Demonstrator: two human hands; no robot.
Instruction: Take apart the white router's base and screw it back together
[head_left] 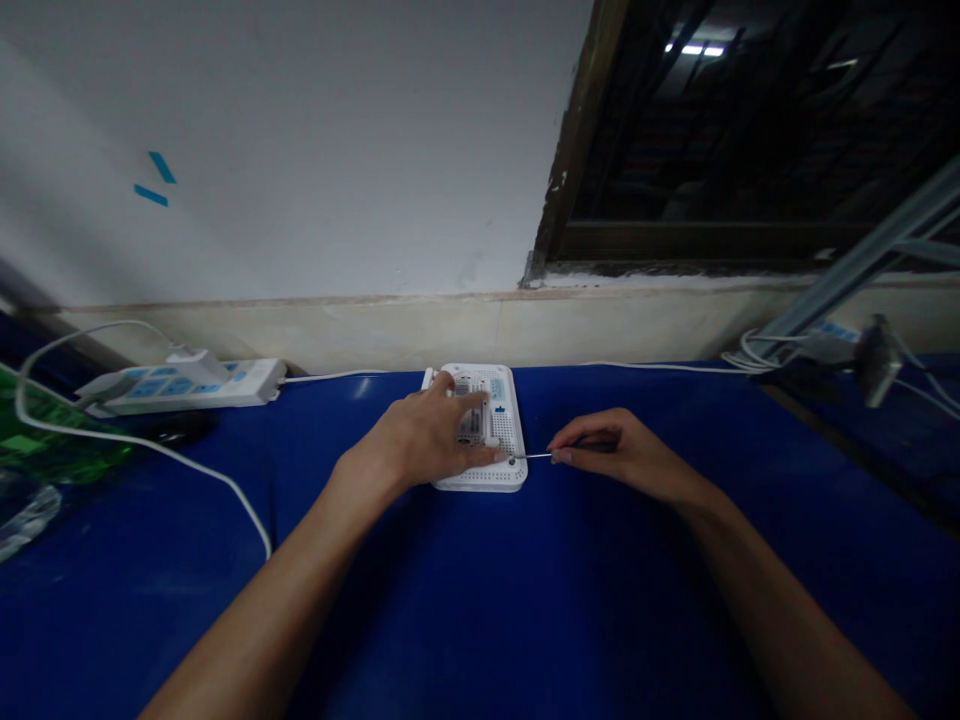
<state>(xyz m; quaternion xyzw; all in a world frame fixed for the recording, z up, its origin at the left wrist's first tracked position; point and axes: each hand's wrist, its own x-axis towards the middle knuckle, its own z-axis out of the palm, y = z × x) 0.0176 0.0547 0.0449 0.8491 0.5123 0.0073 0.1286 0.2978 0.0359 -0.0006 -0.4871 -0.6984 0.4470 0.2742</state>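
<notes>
A white router-like box (pixel 514 412) with rows of vent holes and a printed label lies on the blue table against the wall. My left hand (pixel 420 430) rests across its left side, fingers spread over the top, the thumb near the lower right corner. My right hand (pixel 615 452) is closed around a thin screwdriver (pixel 536 456), held almost level. Its metal shaft points left, and the tip is at a small dark round spot in that corner, beside my left thumb. Most of the screwdriver's handle is hidden in my fingers.
At the left, a white power strip (pixel 259 382) carries a plugged-in white adapter (pixel 199 366); its white cable (pixel 187 462) loops across the table (pixel 480 620). Green plastic packaging (pixel 67 440) lies at the left edge. A grey metal stand (pixel 847 265) and coiled cable (pixel 750 350) are at right.
</notes>
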